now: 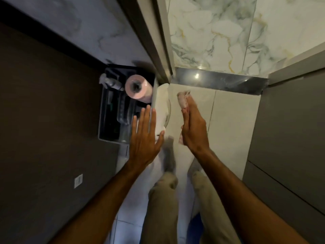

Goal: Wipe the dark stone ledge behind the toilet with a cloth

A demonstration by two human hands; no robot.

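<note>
My right hand [193, 131] is closed on a pale pink cloth [182, 100], which sticks out past the fingertips and below the palm. It hovers over light floor tile, a little short of a glossy dark stone strip [219, 83] that runs under the marble wall. My left hand [146, 138] is flat with its fingers spread and holds nothing. It lies over the right edge of a clear tray [105, 127]. A white curved toilet part [162, 104] shows between the two hands.
The tray holds a pink toilet roll [139, 88] and bottles, and stands against a broad dark brown surface [44, 120]. A metal door frame [158, 50] runs down to the strip. Grey panels [290, 120] stand on the right. My trouser legs [161, 208] fill the bottom.
</note>
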